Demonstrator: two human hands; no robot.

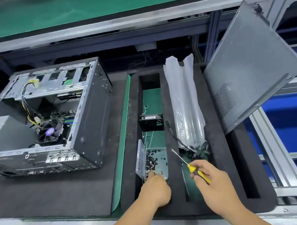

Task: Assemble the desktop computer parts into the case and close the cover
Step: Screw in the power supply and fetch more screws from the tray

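Foam tray [178, 182]: left hand [158, 188] in screws [152, 161]; right hand [212, 176] grips screwdriver [190, 166].

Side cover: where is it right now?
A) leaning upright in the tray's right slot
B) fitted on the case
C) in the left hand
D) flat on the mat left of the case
A: the side cover stands tilted in the rightmost slot of the foam tray, well apart from the open case, whose inside is exposed.

Single head-worn wide-angle view, looking forward and down, close over the workbench [45, 198]
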